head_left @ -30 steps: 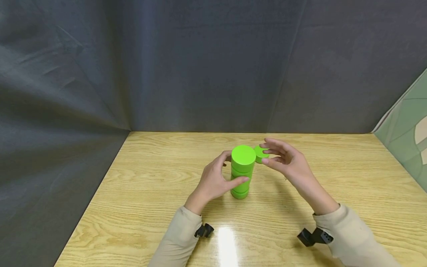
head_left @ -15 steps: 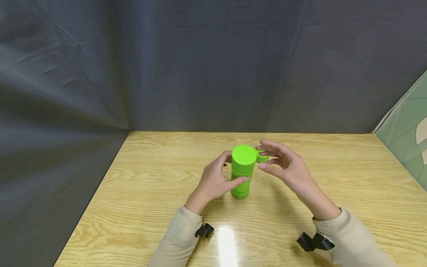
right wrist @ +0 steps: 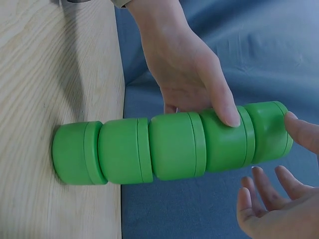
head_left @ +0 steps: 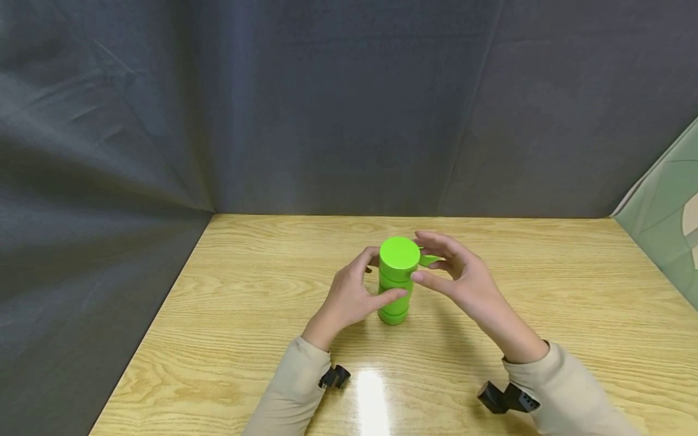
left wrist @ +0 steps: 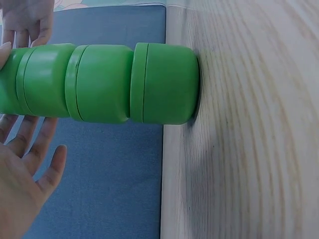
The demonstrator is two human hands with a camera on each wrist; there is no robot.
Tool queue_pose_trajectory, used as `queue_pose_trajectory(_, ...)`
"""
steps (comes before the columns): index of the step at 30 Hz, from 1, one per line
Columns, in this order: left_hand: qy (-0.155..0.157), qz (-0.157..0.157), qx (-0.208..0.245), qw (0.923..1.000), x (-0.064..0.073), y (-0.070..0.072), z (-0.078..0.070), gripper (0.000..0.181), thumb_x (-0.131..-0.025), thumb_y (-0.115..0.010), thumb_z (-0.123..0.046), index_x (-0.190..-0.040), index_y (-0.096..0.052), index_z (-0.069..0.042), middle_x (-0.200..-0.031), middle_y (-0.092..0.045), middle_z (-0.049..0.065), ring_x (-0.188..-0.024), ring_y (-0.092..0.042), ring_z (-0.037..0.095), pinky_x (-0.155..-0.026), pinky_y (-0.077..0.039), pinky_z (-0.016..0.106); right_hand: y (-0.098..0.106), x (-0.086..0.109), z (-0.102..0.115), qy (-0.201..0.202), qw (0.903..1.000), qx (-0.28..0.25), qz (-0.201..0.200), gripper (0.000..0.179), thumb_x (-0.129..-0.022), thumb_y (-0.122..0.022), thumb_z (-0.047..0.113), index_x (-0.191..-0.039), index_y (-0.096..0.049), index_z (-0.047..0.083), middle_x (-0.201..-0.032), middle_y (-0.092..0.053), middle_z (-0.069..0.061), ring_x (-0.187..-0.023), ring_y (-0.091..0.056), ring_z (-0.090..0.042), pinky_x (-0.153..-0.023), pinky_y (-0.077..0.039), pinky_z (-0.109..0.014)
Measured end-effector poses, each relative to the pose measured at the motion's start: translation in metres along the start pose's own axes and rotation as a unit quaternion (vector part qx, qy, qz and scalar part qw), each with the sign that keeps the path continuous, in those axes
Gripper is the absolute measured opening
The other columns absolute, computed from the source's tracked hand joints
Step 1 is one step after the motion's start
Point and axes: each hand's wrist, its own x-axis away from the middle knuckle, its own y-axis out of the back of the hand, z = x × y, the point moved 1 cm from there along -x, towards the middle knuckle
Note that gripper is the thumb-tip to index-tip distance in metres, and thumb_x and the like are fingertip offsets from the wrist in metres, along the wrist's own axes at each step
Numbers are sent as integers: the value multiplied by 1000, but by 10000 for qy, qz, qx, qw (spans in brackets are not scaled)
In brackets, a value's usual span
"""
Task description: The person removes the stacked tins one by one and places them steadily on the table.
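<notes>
Several bright green round lidded jars stand in an upright stack (head_left: 394, 315) on the wooden table, with the top jar (right wrist: 269, 132) slightly off line in the right wrist view. My left hand (head_left: 349, 293) holds the upper part of the stack from the left. Its thumb (right wrist: 227, 112) lies across the jar below the top one, and its fingers go behind. My right hand (head_left: 469, 275) is at the right of the top jar, fingers spread and gently bent. Its thumb tip is right at the lid, while the other fingers stand apart from the jar in the right wrist view.
Another green jar (head_left: 429, 260) stands behind the stack, partly hidden by my right hand. Dark cloth (head_left: 349, 109) hangs behind and to the left of the wooden table (head_left: 218, 339). A green patterned panel (head_left: 662, 206) is at the right edge.
My right hand has moved left and a little toward me, from beside the separate jar to the top of the stack. The left hand and the stack have barely moved.
</notes>
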Motion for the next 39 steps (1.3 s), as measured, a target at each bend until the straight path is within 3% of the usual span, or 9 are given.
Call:
queue_pose_trajectory(14, 77, 60, 77, 9999, 1, 2, -2, 62, -82, -83, -33, -132, -52, -16, -115, -63, -3, -109, -58, 15, -94, -48, 47, -10, -4, 0, -219, 9994, 181, 217, 63, -87, -77, 7, -144, -49, 9, -133, -57, -7, -115, -53, -13, -89, -45, -22)
queue_pose_trajectory(24, 154, 119, 53, 9998, 1, 2, -1, 62, -82, -83, -31, -132, -51, -16, -116, -62, -3, -110, -57, 14, -95, -48, 45, -14, -6, -1, -242, 9993, 212, 202, 66, -85, -79, 6, -144, -49, 7, -129, -59, -7, -110, -55, -15, -90, -46, -23)
queue_pose_trajectory(31, 143, 120, 65, 9998, 1, 1, -1, 61, -82, -83, -30, -132, -51, -15, -116, -62, -3, -109, -57, 13, -95, -48, 46, -14, -7, -2, -244, 9993, 218, 185, 66, -84, -79, 5, -143, -50, 7, -127, -60, -8, -108, -55, -14, -91, -48, -31)
queue_pose_trajectory(39, 138, 107, 61, 9998, 0, 0, -1, 61, -81, -83, -29, -131, -51, -15, -117, -62, -3, -109, -57, 12, -94, -48, 46, -13, -8, -1, -291, 9993, 159, 166, 65, -85, -79, 6, -143, -51, 8, -126, -60, -7, -107, -55, -15, -90, -47, -27)
